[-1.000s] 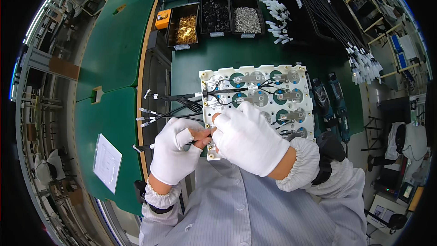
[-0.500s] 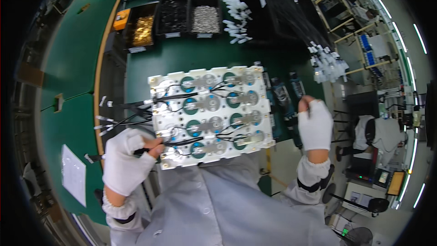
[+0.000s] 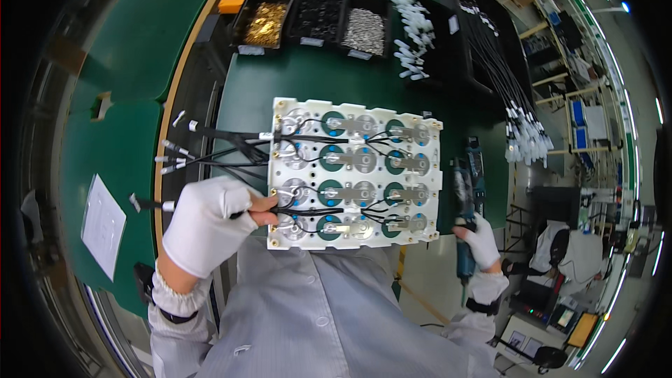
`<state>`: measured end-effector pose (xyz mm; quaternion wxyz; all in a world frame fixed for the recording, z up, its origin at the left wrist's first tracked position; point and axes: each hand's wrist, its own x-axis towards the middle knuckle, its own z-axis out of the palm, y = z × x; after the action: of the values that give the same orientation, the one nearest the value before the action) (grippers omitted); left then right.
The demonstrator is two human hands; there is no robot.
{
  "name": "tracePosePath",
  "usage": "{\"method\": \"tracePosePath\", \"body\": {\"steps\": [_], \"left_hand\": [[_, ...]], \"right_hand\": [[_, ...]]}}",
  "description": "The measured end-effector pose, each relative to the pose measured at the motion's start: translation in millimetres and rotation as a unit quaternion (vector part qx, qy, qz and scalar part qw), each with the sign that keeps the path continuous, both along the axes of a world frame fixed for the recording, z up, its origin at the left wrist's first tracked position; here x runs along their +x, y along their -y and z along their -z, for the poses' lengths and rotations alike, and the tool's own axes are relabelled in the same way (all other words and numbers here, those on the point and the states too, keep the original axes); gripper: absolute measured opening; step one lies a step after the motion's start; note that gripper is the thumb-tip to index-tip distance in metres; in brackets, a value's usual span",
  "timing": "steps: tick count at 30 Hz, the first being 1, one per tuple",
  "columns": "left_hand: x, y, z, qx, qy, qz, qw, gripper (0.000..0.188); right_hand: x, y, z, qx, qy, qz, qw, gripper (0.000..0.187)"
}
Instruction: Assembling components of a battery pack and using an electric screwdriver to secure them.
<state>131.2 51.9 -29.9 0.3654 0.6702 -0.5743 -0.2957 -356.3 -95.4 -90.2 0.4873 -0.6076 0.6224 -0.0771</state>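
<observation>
In front of my body lies a white plate fitted with rows of clear, round-ended parts over round openings, with black wires running across it. My left hand, in a white fingerless glove, pinches a bundle of black cables at the plate's lower left edge. Beyond the plate's right side, my right hand is closed around a teal and black electric screwdriver. Another similar power tool lies beside it on the green table.
Black bins of gold fasteners, black pieces and silver fasteners stand at the back. White-tipped parts and black cables with white connectors lie farther right. A paper sheet rests on the left table.
My right hand has gone from an empty curl near the tools to a grip on the screwdriver. The left hand keeps its pinch on the cables at the plate's edge. The view has shifted.
</observation>
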Motion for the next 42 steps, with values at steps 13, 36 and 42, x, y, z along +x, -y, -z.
{"method": "tracePosePath", "body": {"steps": [13, 36, 42], "left_hand": [[11.4, 3.0, 4.5, -0.063, 0.077, 0.074, 0.992, 0.023], [19.9, 0.0, 3.0, -0.061, 0.093, 0.113, 0.987, 0.024], [18.6, -0.2, 0.8, -0.049, 0.131, 0.113, 0.984, 0.027]], "right_hand": [[210.4, -12.8, -126.0, -0.178, 0.731, -0.146, 0.643, 0.051], [338.1, -32.4, -113.7, -0.165, 0.701, -0.287, 0.632, 0.045], [337.1, -26.5, -134.2, -0.135, 0.574, -0.353, 0.727, 0.059]]}}
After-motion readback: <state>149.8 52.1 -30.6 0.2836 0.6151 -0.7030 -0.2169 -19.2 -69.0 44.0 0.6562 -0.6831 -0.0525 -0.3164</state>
